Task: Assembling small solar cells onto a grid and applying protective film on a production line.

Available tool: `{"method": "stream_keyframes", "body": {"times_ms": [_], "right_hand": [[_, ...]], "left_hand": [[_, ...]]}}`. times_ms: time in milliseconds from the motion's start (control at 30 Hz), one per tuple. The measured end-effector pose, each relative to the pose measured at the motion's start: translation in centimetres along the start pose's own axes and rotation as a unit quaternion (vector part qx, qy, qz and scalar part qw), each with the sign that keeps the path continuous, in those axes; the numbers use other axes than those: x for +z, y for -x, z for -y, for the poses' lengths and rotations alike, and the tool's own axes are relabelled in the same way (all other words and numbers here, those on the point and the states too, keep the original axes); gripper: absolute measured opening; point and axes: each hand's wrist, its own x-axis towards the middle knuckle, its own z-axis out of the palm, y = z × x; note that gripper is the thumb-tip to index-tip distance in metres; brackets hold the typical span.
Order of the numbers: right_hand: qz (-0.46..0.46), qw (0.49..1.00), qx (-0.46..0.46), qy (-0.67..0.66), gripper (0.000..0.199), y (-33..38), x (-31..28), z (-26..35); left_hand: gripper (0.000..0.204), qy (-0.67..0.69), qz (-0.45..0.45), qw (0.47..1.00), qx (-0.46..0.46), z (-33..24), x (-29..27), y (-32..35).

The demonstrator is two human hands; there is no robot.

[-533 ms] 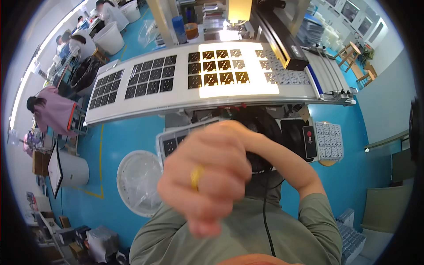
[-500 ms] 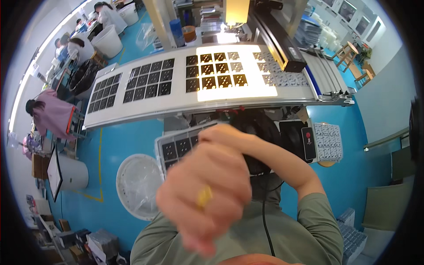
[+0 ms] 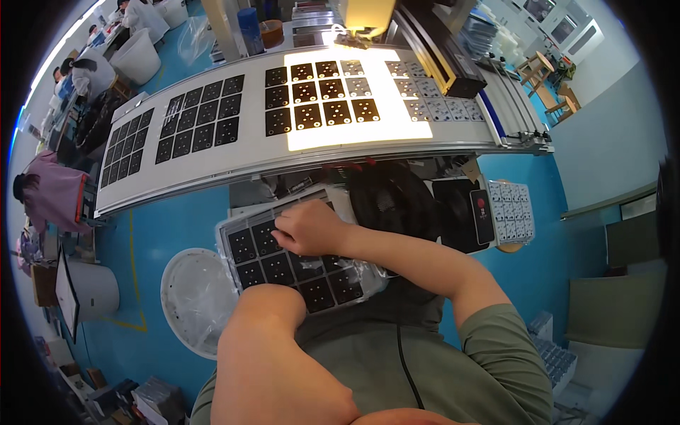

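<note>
A flat tray (image 3: 228, 237) of black square plates, wrapped in clear film, lies on my lap below the long work table. My right hand (image 3: 312, 227) reaches across from the right and rests on the tray's upper left part, fingers bent down onto the plates. Whether it grips anything is hidden by the knuckles. My bare left arm (image 3: 273, 354) fills the lower foreground and ends at the tray's near edge. The left hand itself is not visible.
A long white table (image 3: 212, 166) carries several rows of black square plates (image 3: 191, 131) and a lit panel (image 3: 354, 131). A round white lid (image 3: 191, 297) lies on the blue floor at left. A small tray of grey parts (image 3: 513, 209) sits at right. A seated person in pink (image 3: 53, 195) works far left.
My right hand, which was raised close to the camera, has dropped down onto the tray on my lap. The left arm has come into the foreground.
</note>
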Motion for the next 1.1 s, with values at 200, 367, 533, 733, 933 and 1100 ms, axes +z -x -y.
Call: {"method": "stream_keyframes", "body": {"times_ms": [200, 367, 533, 733, 933, 1100], "right_hand": [[0.043, 0.996, 0.079, 0.021, 0.029, -0.8, 0.5, 0.5], [0.03, 0.999, -0.02, -0.023, 0.026, -4.8, 3.5, 2.0], [-0.006, 0.998, -0.058, -0.008, 0.025, -4.5, 5.4, 2.0], [-0.041, 0.997, -0.064, -0.02, 0.026, -4.7, 5.5, 2.0], [-0.034, 0.995, -0.05, -0.076, 0.026, -6.7, 6.4, 4.0], [-0.055, 0.992, -0.017, -0.116, 0.026, -8.3, 7.3, 4.6]], "left_hand": [[0.014, 0.031, -0.112, 0.992, -0.042, -1.3, 1.0, 0.6], [0.007, -0.391, 0.076, 0.866, 0.302, 0.0, -0.6, 0.9], [0.006, -0.184, 0.07, 0.975, 0.103, -1.0, -0.2, 1.5], [0.01, 0.057, 0.049, 0.997, -0.021, 0.2, -0.2, 1.3], [0.012, 0.035, 0.022, 0.998, -0.042, -2.2, -0.7, 1.3], [0.01, 0.076, -0.042, 0.995, -0.05, -3.8, -0.5, 1.9]]}}
